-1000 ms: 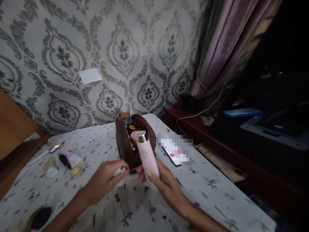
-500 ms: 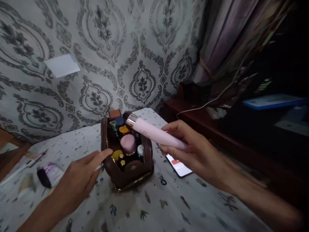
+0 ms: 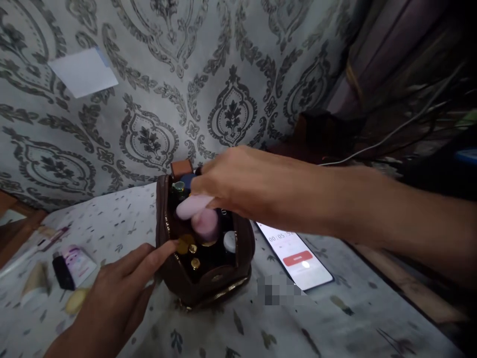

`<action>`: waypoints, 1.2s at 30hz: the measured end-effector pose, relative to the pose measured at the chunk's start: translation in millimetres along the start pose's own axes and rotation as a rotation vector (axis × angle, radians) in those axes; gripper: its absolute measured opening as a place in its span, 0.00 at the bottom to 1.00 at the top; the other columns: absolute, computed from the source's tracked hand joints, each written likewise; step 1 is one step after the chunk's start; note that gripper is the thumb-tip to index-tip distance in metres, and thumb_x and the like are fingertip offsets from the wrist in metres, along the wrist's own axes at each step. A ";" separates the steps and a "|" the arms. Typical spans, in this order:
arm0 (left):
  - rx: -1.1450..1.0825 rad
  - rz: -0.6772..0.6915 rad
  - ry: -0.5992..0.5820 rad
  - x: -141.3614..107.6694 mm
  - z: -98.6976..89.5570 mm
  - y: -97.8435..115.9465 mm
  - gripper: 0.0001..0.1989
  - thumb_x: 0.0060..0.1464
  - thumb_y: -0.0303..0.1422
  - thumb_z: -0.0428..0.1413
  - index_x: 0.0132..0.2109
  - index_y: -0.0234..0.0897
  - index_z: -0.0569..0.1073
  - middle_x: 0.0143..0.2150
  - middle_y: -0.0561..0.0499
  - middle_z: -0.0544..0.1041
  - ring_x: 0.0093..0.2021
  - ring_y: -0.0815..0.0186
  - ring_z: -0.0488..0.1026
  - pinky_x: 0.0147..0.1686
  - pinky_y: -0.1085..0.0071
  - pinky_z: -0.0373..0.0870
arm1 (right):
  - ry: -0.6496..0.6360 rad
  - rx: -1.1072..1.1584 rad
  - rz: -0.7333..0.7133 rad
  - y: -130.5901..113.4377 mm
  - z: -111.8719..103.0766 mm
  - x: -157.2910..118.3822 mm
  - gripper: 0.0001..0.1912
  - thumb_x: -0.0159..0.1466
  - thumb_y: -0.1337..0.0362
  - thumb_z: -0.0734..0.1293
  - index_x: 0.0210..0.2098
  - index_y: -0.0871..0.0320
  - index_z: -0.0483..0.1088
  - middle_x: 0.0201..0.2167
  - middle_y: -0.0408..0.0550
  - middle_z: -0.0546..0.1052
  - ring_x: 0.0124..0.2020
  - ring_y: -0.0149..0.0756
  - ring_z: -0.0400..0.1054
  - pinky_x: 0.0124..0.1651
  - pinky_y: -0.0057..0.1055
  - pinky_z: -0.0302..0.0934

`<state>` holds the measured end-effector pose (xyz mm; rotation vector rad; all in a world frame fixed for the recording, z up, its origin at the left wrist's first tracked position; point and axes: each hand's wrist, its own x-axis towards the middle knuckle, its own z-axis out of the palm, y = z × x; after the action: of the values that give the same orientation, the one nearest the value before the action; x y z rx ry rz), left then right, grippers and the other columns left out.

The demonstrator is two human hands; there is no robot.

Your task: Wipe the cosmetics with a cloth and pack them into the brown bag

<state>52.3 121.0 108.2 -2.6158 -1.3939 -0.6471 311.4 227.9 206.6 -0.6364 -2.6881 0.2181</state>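
Observation:
A brown zip-up cosmetic bag [image 3: 208, 291] stands unzipped on the bed cloth, packed with small containers. My left hand [image 3: 126, 283] grips its left rim, with the index finger on the zip edge. Over the bag, my right hand [image 3: 231, 179] is closed round a pink-handled makeup brush [image 3: 190, 206]; its rounded handle end points left and its other end is hidden by the hand. Below the handle is a pink round cap [image 3: 205, 224]. Two gold caps [image 3: 194, 262], a yellow lid [image 3: 183, 244], a white cap [image 3: 230, 241] and a green-topped bottle [image 3: 179, 187] show inside.
A phone [image 3: 298, 258] with a lit timer lies right of the bag. On the left are a beige tube [image 3: 35, 283], a black-capped purple pack [image 3: 78, 266] and a yellow oval item [image 3: 75, 301]. The patterned wall [image 3: 223, 89] rises behind.
My right hand has moved left and over the bag, turning the brush so its handle end points into the opening. My left hand stays on the rim. The view has shifted closer.

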 end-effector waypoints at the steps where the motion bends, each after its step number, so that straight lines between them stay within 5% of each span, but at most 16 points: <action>1: 0.004 0.010 0.006 0.4 0.4 -0.3 0.23 0.62 0.27 0.42 0.62 0.45 0.63 0.36 0.51 0.74 0.31 0.69 0.75 0.28 0.79 0.70 | -0.030 -0.015 -0.089 1.5 2.3 10.3 0.12 0.54 0.73 0.72 0.22 0.58 0.64 0.22 0.34 0.70 0.21 0.20 0.59 0.23 0.24 0.48; 5: -0.008 0.008 0.007 2.5 0.1 0.9 0.25 0.61 0.25 0.42 0.62 0.46 0.63 0.35 0.52 0.73 0.28 0.70 0.74 0.25 0.79 0.70 | -0.245 -0.123 -0.122 5.1 18.5 50.4 0.17 0.51 0.73 0.72 0.17 0.57 0.58 0.18 0.38 0.68 0.22 0.26 0.60 0.23 0.29 0.47; 10: -0.011 -0.001 -0.040 2.8 -3.1 0.8 0.27 0.59 0.23 0.42 0.63 0.46 0.62 0.35 0.52 0.72 0.28 0.71 0.73 0.24 0.80 0.70 | -0.343 -0.133 -0.141 10.6 40.8 73.5 0.12 0.53 0.74 0.68 0.19 0.57 0.63 0.22 0.38 0.71 0.29 0.30 0.64 0.30 0.29 0.52; 17: -0.023 0.027 0.003 2.8 1.7 -3.5 0.28 0.57 0.22 0.41 0.62 0.45 0.63 0.33 0.52 0.71 0.27 0.70 0.72 0.23 0.80 0.69 | -0.260 -0.171 -0.315 31.1 57.7 68.3 0.12 0.59 0.80 0.61 0.33 0.60 0.72 0.39 0.47 0.74 0.36 0.32 0.64 0.34 0.28 0.55; 28: -0.026 0.030 -0.057 4.3 -2.7 -1.6 0.29 0.58 0.21 0.42 0.65 0.45 0.59 0.35 0.52 0.71 0.29 0.71 0.73 0.26 0.80 0.70 | -0.260 -0.013 -0.128 30.5 44.4 49.3 0.20 0.57 0.68 0.71 0.50 0.62 0.71 0.40 0.50 0.75 0.41 0.38 0.68 0.40 0.31 0.59; 32: -0.027 0.033 -0.017 3.3 -1.5 -1.8 0.28 0.59 0.23 0.42 0.64 0.45 0.61 0.35 0.51 0.71 0.29 0.71 0.73 0.25 0.80 0.70 | -0.203 0.029 -0.072 21.7 56.3 50.3 0.17 0.59 0.58 0.70 0.44 0.62 0.74 0.37 0.50 0.77 0.39 0.39 0.69 0.39 0.31 0.59; 36: -0.025 0.009 -0.009 0.8 1.4 -2.9 0.26 0.61 0.24 0.43 0.64 0.46 0.62 0.38 0.50 0.73 0.30 0.69 0.74 0.26 0.78 0.70 | -0.156 0.002 -0.017 15.9 71.4 55.0 0.07 0.58 0.66 0.68 0.34 0.63 0.75 0.33 0.51 0.77 0.33 0.36 0.68 0.33 0.29 0.57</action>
<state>50.8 123.8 106.9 -2.6459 -1.3843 -0.6562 244.5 262.7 154.7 -0.6187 -2.8407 0.2757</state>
